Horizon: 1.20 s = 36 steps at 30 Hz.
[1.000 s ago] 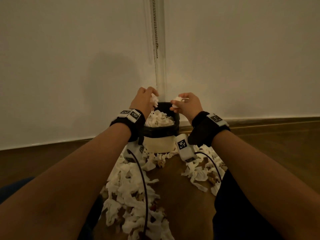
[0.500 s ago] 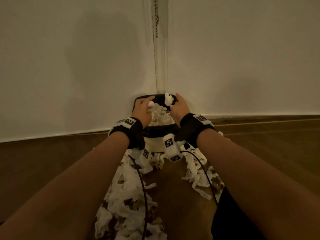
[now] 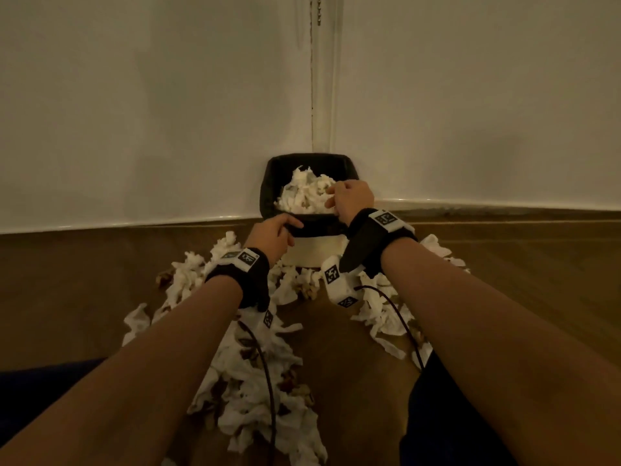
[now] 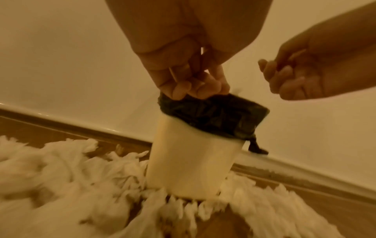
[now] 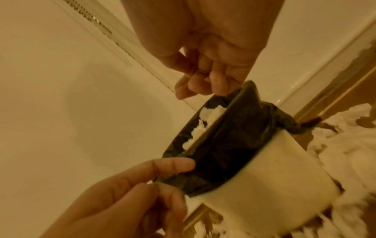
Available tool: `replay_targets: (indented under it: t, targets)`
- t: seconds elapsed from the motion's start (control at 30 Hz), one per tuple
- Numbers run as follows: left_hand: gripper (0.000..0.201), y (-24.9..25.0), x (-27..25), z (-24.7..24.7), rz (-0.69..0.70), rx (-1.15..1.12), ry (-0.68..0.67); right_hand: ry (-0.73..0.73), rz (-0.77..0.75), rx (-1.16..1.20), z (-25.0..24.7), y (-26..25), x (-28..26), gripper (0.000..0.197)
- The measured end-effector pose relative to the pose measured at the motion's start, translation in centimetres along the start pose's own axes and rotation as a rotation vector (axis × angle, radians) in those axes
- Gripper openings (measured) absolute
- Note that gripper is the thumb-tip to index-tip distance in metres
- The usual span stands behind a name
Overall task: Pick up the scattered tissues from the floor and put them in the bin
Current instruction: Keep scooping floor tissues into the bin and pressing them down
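Wooden floor (image 3: 100, 297) meets white walls at a corner, where the small cream bin with a black plastic liner (image 3: 316, 252) stands upright, long axis vertical, mouth up. White crumpled tissues in the bin (image 3: 307, 193) heap near its rim — yet many scattered white tissues (image 3: 255, 375) lie around its base and toward the person, so I judge much is left. Left hand (image 3: 273, 237) pinches the liner's near edge; right hand (image 3: 351, 200), fingers loosely curled, hovers over the right rim, holding nothing visible.
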<state>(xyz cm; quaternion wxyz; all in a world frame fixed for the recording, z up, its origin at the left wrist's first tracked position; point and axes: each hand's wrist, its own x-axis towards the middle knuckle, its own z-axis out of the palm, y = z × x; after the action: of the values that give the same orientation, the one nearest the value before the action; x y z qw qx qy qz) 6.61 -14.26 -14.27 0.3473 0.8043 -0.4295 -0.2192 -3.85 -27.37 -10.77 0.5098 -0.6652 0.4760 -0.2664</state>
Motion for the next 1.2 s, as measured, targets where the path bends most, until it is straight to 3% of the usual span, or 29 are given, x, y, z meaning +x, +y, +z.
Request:
replay_targets:
  t: [0.23,0.43,0.53,0.67,0.77,0.83,0.9,1.0,1.13,1.2]
  targets:
    - [0.036,-4.1,-4.8,1.0,-0.166,0.121,-0.162,-0.205,0.108,-0.060,3.9,3.2,-3.7,0.023]
    - [0.028,-6.4,-6.6,1.6,-0.144,0.397,-0.191,-0.262,0.214,-0.225,5.1,7.0,-4.7,0.015]
    - [0.027,-6.8,-6.4,2.3,-0.104,0.590,-0.191,-0.268,0.149,-0.564,5.3,9.8,-5.4,0.020]
    - [0.026,-7.4,-5.6,3.7,0.003,0.742,-0.171,-0.413,0.114,-0.851,6.6,12.7,-5.6,0.029]
    - [0.026,-7.8,-4.6,5.2,0.034,0.769,-0.220,-0.423,0.144,-0.888,7.6,14.2,-5.4,0.037]
    - [0.029,-8.3,-3.9,6.3,-0.054,0.690,-0.274,-0.420,0.123,-0.912,8.1,15.1,-5.2,0.041]
    - [0.045,-9.1,-3.4,7.4,-0.126,0.694,-0.359,-0.416,0.090,-0.926,8.4,16.0,-4.8,0.042]
    - [0.062,-10.3,-2.8,8.2,-0.096,0.832,-0.475,-0.409,0.015,-0.944,8.6,17.0,-4.1,0.041]
    - [0.054,-10.7,-2.3,7.7,0.035,1.048,-0.517,-0.441,-0.054,-0.957,8.7,17.4,-3.6,0.046]
    - [0.039,-10.2,-2.0,7.3,0.077,1.047,-0.491,-0.505,-0.060,-0.983,8.9,17.5,-3.4,0.049]
